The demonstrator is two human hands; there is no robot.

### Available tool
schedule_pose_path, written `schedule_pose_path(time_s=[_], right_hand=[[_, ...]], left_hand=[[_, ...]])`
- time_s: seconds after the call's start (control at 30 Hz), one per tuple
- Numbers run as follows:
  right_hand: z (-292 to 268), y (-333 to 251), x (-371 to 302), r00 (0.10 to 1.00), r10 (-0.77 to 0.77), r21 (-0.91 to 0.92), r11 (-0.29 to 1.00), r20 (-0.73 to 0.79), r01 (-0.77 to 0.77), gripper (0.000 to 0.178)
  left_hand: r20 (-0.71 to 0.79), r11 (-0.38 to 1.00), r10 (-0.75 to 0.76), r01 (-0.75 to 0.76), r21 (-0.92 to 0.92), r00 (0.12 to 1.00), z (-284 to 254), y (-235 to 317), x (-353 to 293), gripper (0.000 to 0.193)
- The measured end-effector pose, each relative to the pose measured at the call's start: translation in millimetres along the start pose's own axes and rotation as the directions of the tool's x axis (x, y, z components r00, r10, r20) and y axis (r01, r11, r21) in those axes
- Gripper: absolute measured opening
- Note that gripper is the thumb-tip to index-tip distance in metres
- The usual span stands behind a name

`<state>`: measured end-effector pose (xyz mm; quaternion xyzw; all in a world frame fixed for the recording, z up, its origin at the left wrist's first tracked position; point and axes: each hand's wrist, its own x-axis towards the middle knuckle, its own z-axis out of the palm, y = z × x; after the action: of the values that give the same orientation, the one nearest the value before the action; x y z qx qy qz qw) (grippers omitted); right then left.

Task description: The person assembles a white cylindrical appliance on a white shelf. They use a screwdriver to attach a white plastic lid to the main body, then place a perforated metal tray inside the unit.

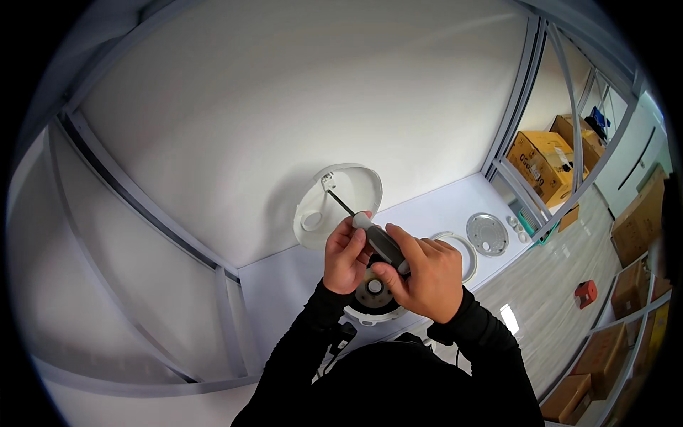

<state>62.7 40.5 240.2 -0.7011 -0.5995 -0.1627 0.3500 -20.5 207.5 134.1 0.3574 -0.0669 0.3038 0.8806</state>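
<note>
A screwdriver with a grey handle and dark shaft slants up and left between my hands. My right hand is wrapped around the back of its handle. The fingers of my left hand pinch the front end of the handle. The shaft's tip reaches a small bracket at the upper edge of a white, rounded appliance lid, which stands raised with its hollow inner side showing. Below my hands sits the round appliance body, with a dark inside and a round metal centre; my hands hide part of it.
On the white table, to the right, lie a white ring, a perforated metal disc and several small pale parts. A grey frame post bounds the table. Cardboard boxes and a red object are beyond.
</note>
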Motion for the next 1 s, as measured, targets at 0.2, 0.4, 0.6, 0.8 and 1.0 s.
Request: schedule_pose_path(time_s=[0.2, 0.4, 0.6, 0.8, 1.0], right_hand=[[5, -1, 4, 0.992, -0.105, -0.043, 0.994, -0.075, 0.102, 0.051], [7, -1, 3, 0.997, -0.053, -0.064, 0.997, -0.058, 0.049, 0.049], [4, -2, 0, 1.0, -0.004, -0.026, 1.0, -0.005, 0.003, 0.049], [8, -5, 4, 0.988, -0.074, -0.08, 0.995, -0.134, 0.064, 0.047], [13, 2, -1, 0.993, -0.015, -0.027, 1.0, -0.12, 0.012, 0.042]], left_hand=[[0.006, 1.0, 0.004, -0.004, 0.02, 1.0, -5, -1, 4, 0.038], [-0.058, 0.999, -0.026, 0.024, -0.022, 0.998, 27, 14, 0, 0.043], [0.023, 0.998, 0.003, -0.001, -0.067, 1.0, 1, 0, 0, 0.044], [0.119, 0.994, 0.049, -0.036, -0.107, 0.992, -23, -9, 9, 0.043], [-0.056, 1.0, 0.017, -0.016, 0.016, 0.998, 20, 4, 4, 0.045]])
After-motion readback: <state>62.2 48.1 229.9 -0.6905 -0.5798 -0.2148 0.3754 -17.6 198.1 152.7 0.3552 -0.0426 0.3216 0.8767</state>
